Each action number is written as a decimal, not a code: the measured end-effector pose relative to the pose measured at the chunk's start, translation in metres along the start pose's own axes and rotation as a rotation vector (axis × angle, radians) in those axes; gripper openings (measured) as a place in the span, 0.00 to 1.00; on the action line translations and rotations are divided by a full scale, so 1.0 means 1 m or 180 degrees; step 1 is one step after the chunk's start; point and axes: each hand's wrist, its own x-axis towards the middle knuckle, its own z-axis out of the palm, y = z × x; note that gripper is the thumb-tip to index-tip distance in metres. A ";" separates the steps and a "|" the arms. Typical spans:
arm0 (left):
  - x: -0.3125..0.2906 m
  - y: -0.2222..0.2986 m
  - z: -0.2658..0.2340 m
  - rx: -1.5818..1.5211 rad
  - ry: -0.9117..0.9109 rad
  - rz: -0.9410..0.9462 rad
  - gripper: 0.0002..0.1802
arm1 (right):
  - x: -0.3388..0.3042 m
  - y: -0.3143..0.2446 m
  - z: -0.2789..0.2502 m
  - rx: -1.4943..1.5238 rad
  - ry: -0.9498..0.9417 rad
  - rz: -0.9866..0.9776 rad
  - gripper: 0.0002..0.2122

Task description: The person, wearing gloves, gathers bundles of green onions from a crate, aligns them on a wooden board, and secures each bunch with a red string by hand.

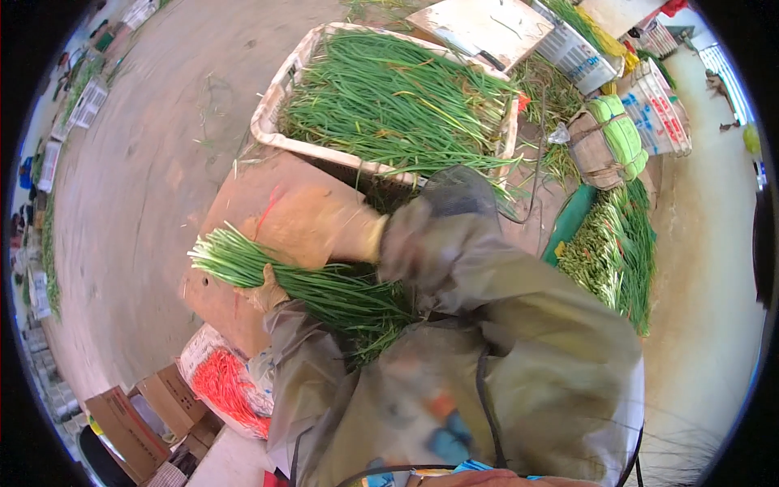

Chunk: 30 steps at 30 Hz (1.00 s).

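A bunch of long green chives (324,292) lies across the wooden board (219,284) at my lap, with its pale ends pointing left. My left hand (266,292), in a tan glove, closes round the bunch from the near side, close to the pale ends. My right hand (324,231), gloved in tan too, is over the far side of the bunch and smeared by motion. A thin red tie (268,209) runs up from its fingertips and seems pinched there. The exact finger positions of the right hand are blurred.
Beyond the board stands a pale plastic crate (268,122) full of loose chives. A knife (491,60) rests by a board behind it. Tied bunches (621,252) lie at the right near a green-wrapped bundle (617,138). Red ties (227,385) fill a bag at lower left, beside cardboard boxes (126,430).
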 end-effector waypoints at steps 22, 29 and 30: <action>-0.012 0.021 -0.032 -0.0904 -0.0513 0.0676 0.41 | -0.098 0.366 -0.166 -0.1505 0.0856 0.3545 0.11; 0.000 0.012 -0.029 0.0011 -0.0346 0.0542 0.48 | -0.099 0.365 -0.197 -0.1059 0.0213 0.3591 0.12; 0.000 0.011 -0.034 -0.0286 -0.0475 0.0726 0.46 | -0.096 0.360 -0.205 -0.1169 0.0224 0.3544 0.12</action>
